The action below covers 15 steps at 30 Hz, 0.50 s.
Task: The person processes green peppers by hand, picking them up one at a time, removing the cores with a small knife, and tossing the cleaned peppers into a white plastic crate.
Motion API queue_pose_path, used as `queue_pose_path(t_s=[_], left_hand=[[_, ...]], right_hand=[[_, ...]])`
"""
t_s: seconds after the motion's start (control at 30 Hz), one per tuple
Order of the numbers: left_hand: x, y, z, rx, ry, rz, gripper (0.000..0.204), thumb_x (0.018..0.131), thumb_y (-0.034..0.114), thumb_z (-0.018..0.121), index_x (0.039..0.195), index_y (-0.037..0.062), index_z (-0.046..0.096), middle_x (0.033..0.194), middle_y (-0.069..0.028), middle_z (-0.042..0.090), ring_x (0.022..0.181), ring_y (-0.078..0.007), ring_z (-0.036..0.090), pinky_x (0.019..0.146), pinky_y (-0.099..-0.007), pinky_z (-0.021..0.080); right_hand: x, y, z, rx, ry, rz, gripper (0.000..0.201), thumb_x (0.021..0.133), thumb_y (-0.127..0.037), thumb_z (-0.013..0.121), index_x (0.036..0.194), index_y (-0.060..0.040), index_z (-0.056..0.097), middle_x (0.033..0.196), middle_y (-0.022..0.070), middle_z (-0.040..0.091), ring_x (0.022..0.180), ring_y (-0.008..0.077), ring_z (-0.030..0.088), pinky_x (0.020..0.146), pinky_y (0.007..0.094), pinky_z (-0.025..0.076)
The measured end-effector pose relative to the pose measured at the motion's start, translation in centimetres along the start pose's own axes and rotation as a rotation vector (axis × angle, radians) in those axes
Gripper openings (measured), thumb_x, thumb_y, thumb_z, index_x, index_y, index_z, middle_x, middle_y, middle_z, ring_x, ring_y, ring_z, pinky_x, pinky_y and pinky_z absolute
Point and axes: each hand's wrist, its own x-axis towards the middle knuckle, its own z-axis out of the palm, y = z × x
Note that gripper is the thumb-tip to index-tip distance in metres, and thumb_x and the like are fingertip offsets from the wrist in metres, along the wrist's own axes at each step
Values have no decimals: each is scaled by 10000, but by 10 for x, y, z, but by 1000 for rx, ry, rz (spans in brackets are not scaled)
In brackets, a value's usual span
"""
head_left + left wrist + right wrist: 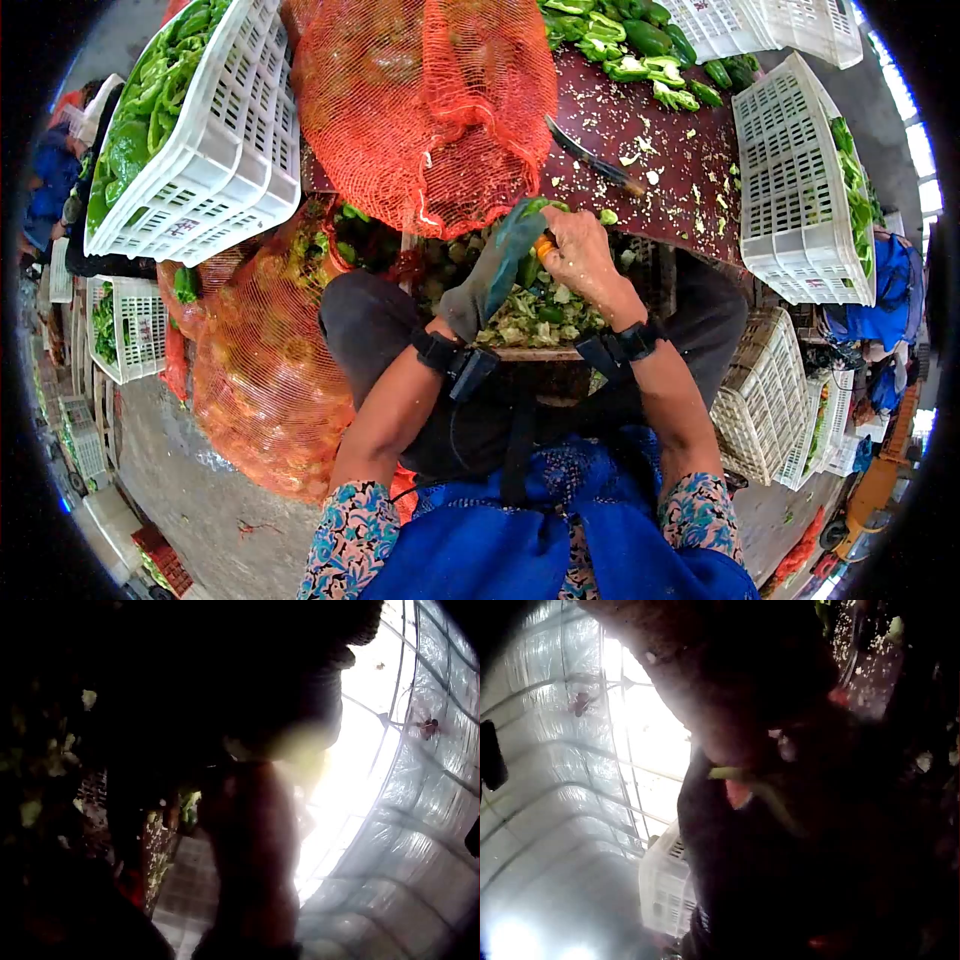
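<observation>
In the head view my left hand (492,275), in a grey-green glove, grips a green pepper (528,268) above a crate of pepper scraps (540,318). My bare right hand (582,255) meets it from the other side, fingers curled on the same pepper, with an orange band (544,247) at one finger. Most of the pepper is hidden between the hands. Both wrist views are very dark; in the right one a thin, pale green strip (769,796) shows by the fingertips.
A knife (590,155) lies on the seed-strewn dark red table (690,185), near cut peppers (625,50). A full red mesh sack (420,110) stands ahead, another (270,370) at the left. White crates (235,120) of peppers flank both sides.
</observation>
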Motion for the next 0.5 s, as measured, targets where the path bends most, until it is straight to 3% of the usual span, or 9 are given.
queue_pose_path(t_s=[0.07,0.13,0.2,0.27,0.37,0.4,0.43,0.5], left_hand=[[8,-36,-24,-70,28,-57,385,1008,259,517,1335,56,499,1172,-1,547,1013,-83,518,894,-235,425],[5,-21,-15,317,26,-3,383,1013,259,505,1334,50,503,1189,-3,552,1024,-76,524,891,-238,436],[6,-22,-12,402,48,37,378,1019,251,480,1331,41,514,1227,-29,559,1073,-110,534,937,-274,437],[14,-38,-16,181,104,68,377,1026,236,442,1326,27,531,1287,-79,568,1161,-184,549,1032,-345,430],[9,-14,-2,-237,41,95,411,1028,347,412,1252,39,566,1143,-34,614,1016,-116,595,869,-277,498],[10,-3,4,-413,71,39,458,1019,398,397,1231,34,575,1108,-68,642,999,-188,637,886,-333,523],[9,2,5,-511,20,-18,470,1013,410,403,1236,33,574,1107,-80,647,999,-210,643,885,-356,529],[6,10,5,-655,-61,-89,501,1000,438,418,1247,28,567,1122,-118,650,1009,-259,651,893,-413,533]], right_hand=[[-1,1,1,-29,16,-26,160,735,-108,690,820,-50,567,669,202,606,649,420,612,588,508,487],[-2,7,7,-50,53,-76,166,733,-114,691,818,-48,566,655,190,602,625,422,599,576,505,481],[-4,15,19,-102,167,-174,187,705,-51,663,878,-46,591,593,184,531,551,386,549,512,461,445],[-6,17,23,-167,236,-198,172,714,-9,657,876,-44,610,595,153,536,520,307,564,495,385,452],[-7,9,9,320,461,-56,163,743,-66,707,857,-56,590,639,124,607,549,272,621,518,353,483],[-5,15,4,335,619,-215,157,765,-50,704,891,-61,612,635,95,589,523,204,586,512,300,462],[-17,6,-14,321,595,-48,142,775,-42,695,893,-53,616,663,95,590,536,186,578,522,301,460],[-34,24,-31,268,467,-60,140,780,-34,686,891,-58,604,696,98,599,575,196,597,530,314,461]])
